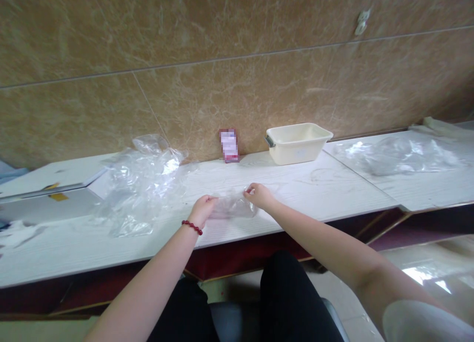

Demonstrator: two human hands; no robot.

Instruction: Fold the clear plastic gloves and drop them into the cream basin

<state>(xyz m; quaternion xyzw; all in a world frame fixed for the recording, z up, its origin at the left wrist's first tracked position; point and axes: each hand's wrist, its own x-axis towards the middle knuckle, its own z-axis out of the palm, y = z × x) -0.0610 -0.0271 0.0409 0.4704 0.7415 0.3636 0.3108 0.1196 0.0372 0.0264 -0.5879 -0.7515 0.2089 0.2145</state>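
A clear plastic bag point(232, 206) lies over the white bench top in front of me, stretched between both hands. My left hand point(202, 209), with a red bead bracelet at the wrist, pinches the bag's left end. At its upper right, my right hand point(258, 194) grips the film between thumb and fingers. Whether anything is inside the bag, I cannot tell. To the left of my left hand sits a heap of crumpled clear plastic bags point(146, 184).
A cream plastic tub point(298, 147) with a grey handle stands near the wall. A small red and white card point(229, 145) leans there. More clear bags point(403, 155) lie right; a white box point(48, 196) is left. The white bench point(177, 248) has a front edge close to my knees.
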